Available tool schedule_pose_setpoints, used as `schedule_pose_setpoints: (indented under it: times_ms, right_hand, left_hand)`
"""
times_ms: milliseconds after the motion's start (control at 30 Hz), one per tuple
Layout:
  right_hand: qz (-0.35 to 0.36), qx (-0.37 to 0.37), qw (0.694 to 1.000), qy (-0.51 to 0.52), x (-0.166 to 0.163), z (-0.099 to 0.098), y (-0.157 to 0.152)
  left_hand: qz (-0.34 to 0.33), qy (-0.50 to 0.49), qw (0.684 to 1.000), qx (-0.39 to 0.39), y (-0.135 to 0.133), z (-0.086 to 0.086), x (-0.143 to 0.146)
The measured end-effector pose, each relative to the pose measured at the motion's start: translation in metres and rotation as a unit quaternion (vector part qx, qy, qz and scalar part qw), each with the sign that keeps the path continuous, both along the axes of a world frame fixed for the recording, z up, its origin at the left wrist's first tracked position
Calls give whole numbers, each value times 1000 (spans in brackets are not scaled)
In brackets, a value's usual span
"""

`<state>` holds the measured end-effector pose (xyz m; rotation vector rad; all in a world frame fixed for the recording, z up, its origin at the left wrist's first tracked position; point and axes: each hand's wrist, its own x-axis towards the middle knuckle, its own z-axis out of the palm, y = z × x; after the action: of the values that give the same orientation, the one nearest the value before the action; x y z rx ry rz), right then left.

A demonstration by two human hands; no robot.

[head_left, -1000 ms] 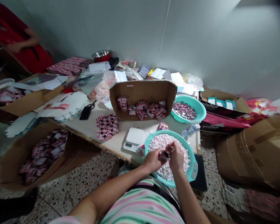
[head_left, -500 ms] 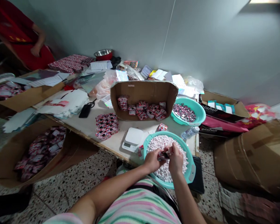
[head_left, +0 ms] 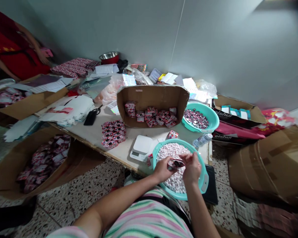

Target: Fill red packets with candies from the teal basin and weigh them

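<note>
Since a moment ago, my right hand (head_left: 192,168) has sunk from above the small packet (head_left: 175,163) to its right end and now lies lower over the pellets, while the packet has tipped flatter, its dark mouth turned up. At the far left the person in red (head_left: 7,49) has lifted a hand beside something pink. From the head camera, my left hand (head_left: 161,169) is closed on the packet's left end, thumb on top, and holds it just above the white pellets (head_left: 170,152) heaped in the near teal basin (head_left: 204,185). I judge that anything that slips there drops back into the heap and not onto the floor. My right fingers are curled with their tips at the packet's right edge; I cannot tell whether they pinch it or cup pellets underneath. The basin sits at the near edge of the table (head_left: 94,135), partly over my lap, so both wrists rest low. Just left of it is the white scale (head_left: 141,147), and beyond that a stack of printed packets (head_left: 113,134). Farther off, a cardboard box (head_left: 152,96) lies on its side with its open face towards me and more packets inside. To its right is a second teal basin (head_left: 215,120) of dark round pieces, with a water bottle (head_left: 201,140) lying between the two basins.
</note>
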<state>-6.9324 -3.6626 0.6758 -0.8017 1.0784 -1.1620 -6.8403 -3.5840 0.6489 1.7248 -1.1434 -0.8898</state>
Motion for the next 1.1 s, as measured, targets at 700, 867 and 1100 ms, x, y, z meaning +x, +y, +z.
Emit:
schedule_pose_setpoints:
  times_ms: [700,867,1100]
  right_hand:
    - [236,-314,667,633,-49,-132,-13]
    - [171,-193,809,528,-43,-112,-22]
    - [65,124,986,88,-26,-75,-27]
  left_hand:
    - [62,91,992,-56,12,-4,8]
    - [70,65,995,-32,15,1,10]
    - [72,21,997,6,15,-10,13]
